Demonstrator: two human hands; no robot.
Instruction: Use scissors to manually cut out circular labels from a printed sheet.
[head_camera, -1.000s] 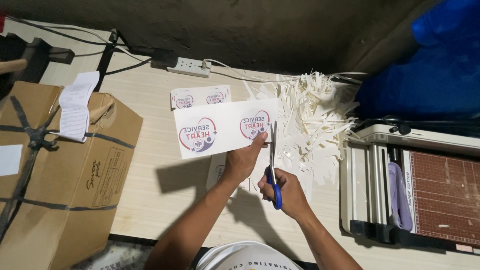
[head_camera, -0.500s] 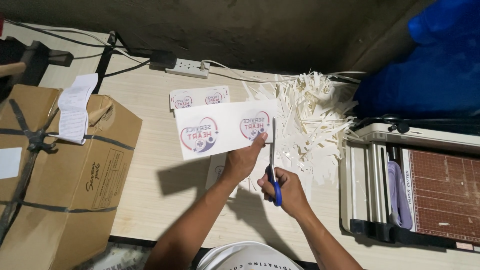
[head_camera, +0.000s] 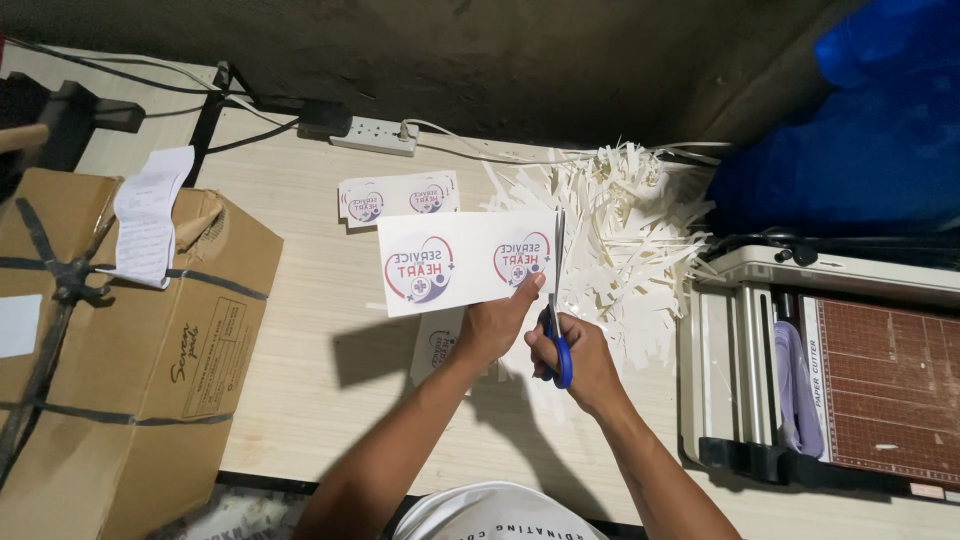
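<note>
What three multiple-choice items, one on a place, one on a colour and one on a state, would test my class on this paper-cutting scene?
1. Where does the heap of white paper strips lie?
A. On the brown cardboard box
B. On the pale wooden table, between the printed white card and the paper trimmer
C. On the floor

2. What colour are the handles of the scissors?
A. Blue
B. Red
C. Yellow

3. How is the printed white card held?
A. Lying flat, untouched
B. Folded in half
C. Lifted in the left hand while the right hand cuts its right edge

Answers: 1 B, the strips sit on the table left of the trimmer; 2 A, blue loops show at the right hand's grip; 3 C, the thumb pinches its lower edge and the blades run along its side.
</note>
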